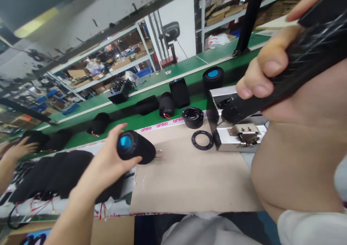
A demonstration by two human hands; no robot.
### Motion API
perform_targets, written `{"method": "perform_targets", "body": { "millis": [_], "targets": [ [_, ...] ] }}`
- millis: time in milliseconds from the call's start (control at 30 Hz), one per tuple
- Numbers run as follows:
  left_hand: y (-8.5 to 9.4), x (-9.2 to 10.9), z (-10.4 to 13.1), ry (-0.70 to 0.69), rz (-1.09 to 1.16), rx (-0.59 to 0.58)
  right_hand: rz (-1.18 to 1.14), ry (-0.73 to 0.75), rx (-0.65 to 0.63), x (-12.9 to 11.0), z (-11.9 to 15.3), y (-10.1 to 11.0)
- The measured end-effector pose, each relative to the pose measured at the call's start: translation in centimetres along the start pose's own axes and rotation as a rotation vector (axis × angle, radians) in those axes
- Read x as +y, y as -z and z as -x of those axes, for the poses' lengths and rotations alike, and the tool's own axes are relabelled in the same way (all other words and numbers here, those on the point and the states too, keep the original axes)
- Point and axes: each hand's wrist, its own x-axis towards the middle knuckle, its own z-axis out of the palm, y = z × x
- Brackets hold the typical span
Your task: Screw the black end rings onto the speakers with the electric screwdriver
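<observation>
My left hand (108, 158) is wrapped round a black cylindrical speaker (139, 149), whose blue round end faces up and left. A thin wire trails from the speaker's other end over the cardboard sheet (189, 183). Close to the camera, my right hand (273, 64) grips a thick black electric screwdriver (252, 104), its body slanting down and left. The screwdriver's narrow end is over a silver metal screw feeder (230, 143); its tip is hard to make out. Beside the feeder lie a flat black ring (202, 140) and a thicker black ring part (192, 117).
Several black speakers with red wires (62, 172) lie in a row at left. More speakers (179, 93) stand on the green conveyor belt (187, 66). At far left is a co-worker's hand (20, 147). Shelves (108, 64) with boxes fill the background.
</observation>
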Motion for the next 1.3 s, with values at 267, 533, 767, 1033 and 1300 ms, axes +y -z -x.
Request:
{"method": "perform_targets", "body": {
  "millis": [267, 533, 767, 1033, 1300],
  "targets": [
    [-11.3, 0.9, 4.1, 0.005, 0.578, 0.199, 0.494, -0.382, -0.343, 4.3, 4.0, -1.4],
    [-14.0, -0.4, 5.2, -0.083, 0.878, 0.217, 1.175, -0.539, -0.532, 14.4, 11.3, 0.8],
    [-13.1, -0.7, 5.9, -0.061, 0.823, 0.144, 1.102, -0.549, -0.671, 14.1, 12.7, 1.6],
    [-12.6, -0.8, 6.4, -0.129, 0.72, 0.173, 1.056, -0.686, -0.542, 8.8, 12.3, 4.1],
    [-11.6, -1.8, 6.0, -0.176, 0.757, 0.032, 0.987, -0.737, -0.561, 8.7, 12.9, 4.3]
  ]
}}
